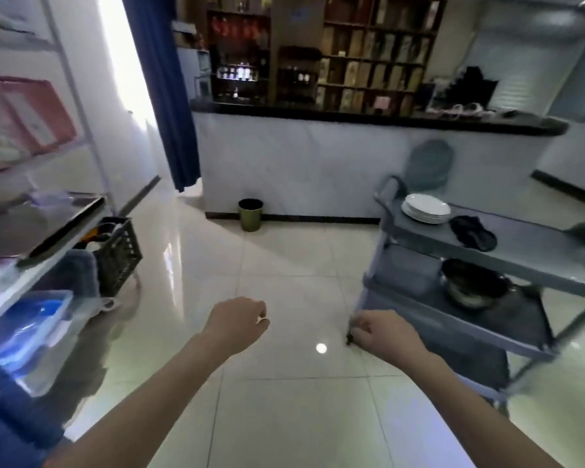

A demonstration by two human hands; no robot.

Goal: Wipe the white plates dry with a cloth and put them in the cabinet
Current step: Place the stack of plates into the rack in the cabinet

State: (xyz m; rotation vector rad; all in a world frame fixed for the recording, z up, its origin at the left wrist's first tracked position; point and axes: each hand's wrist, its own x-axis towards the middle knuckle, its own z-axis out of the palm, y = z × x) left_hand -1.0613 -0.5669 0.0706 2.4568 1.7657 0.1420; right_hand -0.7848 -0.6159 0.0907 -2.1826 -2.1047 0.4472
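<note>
A stack of white plates (425,208) rests on the top shelf of a grey cart (537,248) at the right. Beside the stack lies a dark cloth (473,232). My left hand (237,324) hangs over the tiled floor in the lower middle, fingers curled in, holding nothing. My right hand (384,332) is just left of the cart's lower corner, its fingers also curled; something small and dark shows at the fingertips, too blurred to identify. Both hands are well below and left of the plates.
A metal pot (470,285) sits on the cart's middle shelf. A white rack (65,214) with trays, a black crate (117,255) and plastic boxes (38,336) stands at the left. A green bin (250,214) stands by the bar counter (352,157) ahead.
</note>
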